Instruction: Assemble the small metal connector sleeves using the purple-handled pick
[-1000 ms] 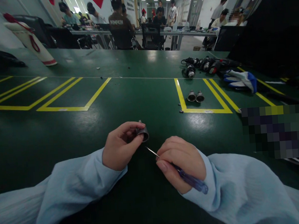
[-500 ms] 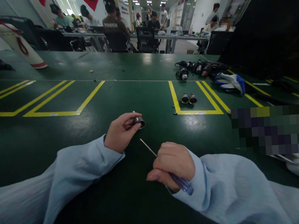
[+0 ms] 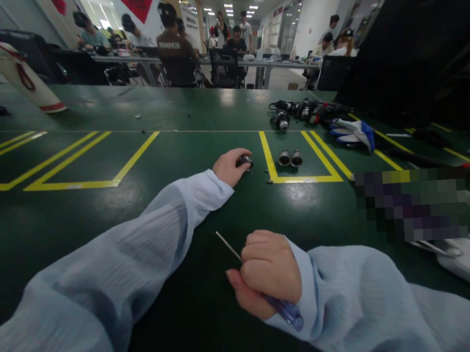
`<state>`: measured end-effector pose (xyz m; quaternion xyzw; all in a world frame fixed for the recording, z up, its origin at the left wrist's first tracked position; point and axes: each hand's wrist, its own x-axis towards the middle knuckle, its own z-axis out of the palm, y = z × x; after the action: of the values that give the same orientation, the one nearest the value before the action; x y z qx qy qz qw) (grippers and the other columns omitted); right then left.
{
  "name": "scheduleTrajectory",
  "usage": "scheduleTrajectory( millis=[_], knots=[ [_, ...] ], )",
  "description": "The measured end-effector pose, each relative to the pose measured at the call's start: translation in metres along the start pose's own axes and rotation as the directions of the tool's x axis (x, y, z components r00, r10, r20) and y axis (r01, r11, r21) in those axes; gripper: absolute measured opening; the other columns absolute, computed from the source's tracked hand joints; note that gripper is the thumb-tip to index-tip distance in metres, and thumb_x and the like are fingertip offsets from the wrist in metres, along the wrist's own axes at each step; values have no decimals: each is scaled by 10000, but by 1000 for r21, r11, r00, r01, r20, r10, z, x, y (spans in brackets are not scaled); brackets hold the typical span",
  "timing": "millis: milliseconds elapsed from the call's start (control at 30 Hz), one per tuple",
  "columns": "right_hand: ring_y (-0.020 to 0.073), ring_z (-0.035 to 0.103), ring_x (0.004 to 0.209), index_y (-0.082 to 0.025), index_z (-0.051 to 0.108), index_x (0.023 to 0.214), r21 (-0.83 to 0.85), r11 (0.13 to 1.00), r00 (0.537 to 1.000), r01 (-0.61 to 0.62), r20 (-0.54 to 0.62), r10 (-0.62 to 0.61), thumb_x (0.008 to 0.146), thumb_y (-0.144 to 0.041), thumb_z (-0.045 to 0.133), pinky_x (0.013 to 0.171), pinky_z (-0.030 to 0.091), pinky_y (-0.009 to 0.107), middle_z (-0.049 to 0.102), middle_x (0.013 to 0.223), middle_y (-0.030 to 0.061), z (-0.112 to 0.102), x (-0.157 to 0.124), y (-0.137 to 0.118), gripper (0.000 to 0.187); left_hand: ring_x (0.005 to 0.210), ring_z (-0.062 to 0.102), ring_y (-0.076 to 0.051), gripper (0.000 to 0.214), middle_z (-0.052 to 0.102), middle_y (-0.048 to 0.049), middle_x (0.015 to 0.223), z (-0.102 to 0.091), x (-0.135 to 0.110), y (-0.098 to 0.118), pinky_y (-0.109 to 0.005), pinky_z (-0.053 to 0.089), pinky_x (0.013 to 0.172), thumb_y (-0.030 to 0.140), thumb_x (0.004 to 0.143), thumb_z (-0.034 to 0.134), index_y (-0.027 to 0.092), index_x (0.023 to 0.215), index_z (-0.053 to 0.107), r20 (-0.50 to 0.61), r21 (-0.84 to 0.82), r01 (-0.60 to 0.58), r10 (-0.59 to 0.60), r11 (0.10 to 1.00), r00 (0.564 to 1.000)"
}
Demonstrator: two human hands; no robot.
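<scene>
Reading what we can, we find PUMPKIN printed across the back of a brown shirt (image 3: 170,54) on a person (image 3: 167,14) seated beyond the far edge of the surface (image 3: 60,215). A red poster (image 3: 136,3) shows past that edge too, its characters too blurred for us to make out. The white labels (image 3: 308,180) on the yellow tape (image 3: 269,160) are too small to read.

Toward the surface's far left corner we see a white holder (image 3: 31,80) with red trim and a red cord; we cannot tell what it contains. To the right of the surface's middle, the tape frames two cups (image 3: 296,159) side by side, mouths turned toward us, their insides too small to make out. Small dark bits (image 3: 270,181) lie by the frame's near left corner.

Our hands are well apart. The left hand (image 3: 229,167) is clamped on a metal cup (image 3: 245,163), just left of the frame; whether the cup touches the surface we cannot tell. Our right hand (image 3: 269,273), closer to the near edge, is wrapped around a screwdriver (image 3: 288,314), its thin shaft pointing toward the far left, well apart from the cup. Toward the right edge lies a glove (image 3: 352,132), blue and white, beside black tools (image 3: 283,121).
</scene>
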<state>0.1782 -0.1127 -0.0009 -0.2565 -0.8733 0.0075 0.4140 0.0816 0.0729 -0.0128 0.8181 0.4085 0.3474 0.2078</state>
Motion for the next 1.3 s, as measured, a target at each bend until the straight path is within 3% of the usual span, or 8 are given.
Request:
scheduleTrajectory(
  millis=[433,567,700,833,933,1067,1167,1300],
  knots=[
    [98,298,480,-173,405,492,57,998,997,4,76,-8,826,-206,416,500,252,272,344,494,-33,-7,3,0,336,993,562,-237,313,608,-112,1059,-2,-1,8,-395,466,870,229,749,571,119,1042,586,37,123,-53,49,991,998],
    [101,324,483,-161,460,498,92,995,999,37,31,-40,844,-249,415,499,258,275,373,491,-22,-7,2,-2,360,1116,486,-258,345,539,-162,1182,-3,-2,12,-429,395,953,233,754,565,80,1063,561,-39,193,-138,148,971,988],
    [103,313,447,-157,469,451,85,991,995,99,-31,-97,869,-298,401,467,240,273,364,437,-19,-8,4,-5,447,1134,478,-238,300,535,-176,1192,3,-10,22,-396,387,970,208,801,489,68,1058,555,16,241,-435,444,868,896],
    [111,340,449,-159,486,455,98,987,990,129,-68,-122,879,-335,394,473,260,278,377,428,-15,-9,2,-7,467,1140,475,-247,319,519,-190,1211,21,-16,41,-377,375,986,210,816,471,56,1087,540,185,197,-589,560,784,807],
    [115,363,465,-163,488,471,108,986,991,123,-69,-116,876,-354,410,485,276,282,391,444,-15,-7,0,-7,454,1228,376,-292,448,415,-216,1308,37,-11,55,-403,306,1036,265,807,497,33,1190,465,228,227,-576,532,785,815],
    [113,361,445,-166,466,445,103,986,986,133,-116,-121,885,-350,398,464,266,283,388,427,-15,-6,0,-9,481,1250,327,-350,607,341,-269,1339,51,-2,66,-427,289,1035,358,782,542,-16,1236,392,225,376,-376,310,847,924],
    [113,385,440,-164,471,447,96,986,983,139,-137,-125,889,-324,393,466,308,276,396,415,-13,-13,4,-8,477,1198,418,-317,522,397,-258,1308,55,-1,67,-391,358,991,344,823,485,-13,1199,427,232,451,-255,164,855,959],
    [123,461,496,-150,512,528,-12,990,974,138,-178,-138,876,-240,387,524,398,275,460,476,6,-36,16,13,380,1077,546,-249,308,559,-153,1191,53,-5,65,-333,436,920,285,845,457,86,1045,579,292,456,-264,138,850,946]
  ],
)
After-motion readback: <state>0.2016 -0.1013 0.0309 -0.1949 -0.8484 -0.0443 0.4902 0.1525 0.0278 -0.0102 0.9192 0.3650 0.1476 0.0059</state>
